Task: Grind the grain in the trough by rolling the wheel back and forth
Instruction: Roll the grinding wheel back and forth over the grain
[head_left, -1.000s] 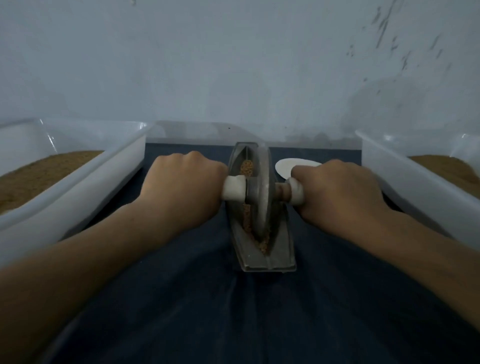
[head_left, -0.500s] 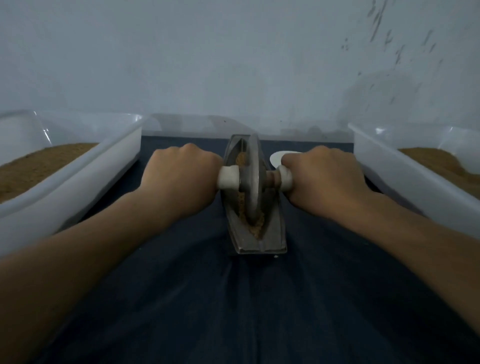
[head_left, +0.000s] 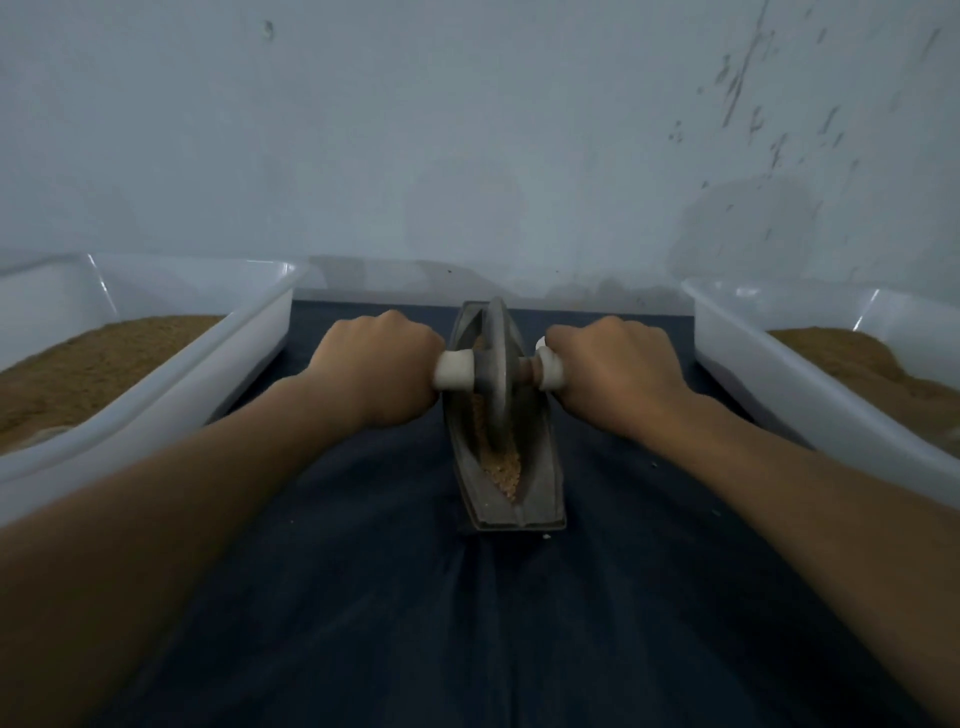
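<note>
A grey boat-shaped metal trough (head_left: 540, 467) lies lengthwise on dark blue cloth in front of me. A grey metal wheel (head_left: 496, 364) stands upright in its groove, toward the far half. Brown crushed grain (head_left: 504, 467) lies in the groove near the wheel's near side. My left hand (head_left: 376, 371) grips the white axle handle (head_left: 454, 370) on the wheel's left. My right hand (head_left: 613, 371) grips the white handle on the right. Both fists are curled over the handles, knuckles up.
A white plastic tub (head_left: 218, 374) with brown meal stands at the left, another white tub (head_left: 769, 395) with brown meal at the right. A pale wall (head_left: 467, 156) rises just behind the trough. Dark cloth (head_left: 467, 623) covers the surface toward me.
Both hands have pushed the wheel away from me along the trough, toward the far end. More grain shows in the near part of the groove. The white disc behind my right hand is now hidden.
</note>
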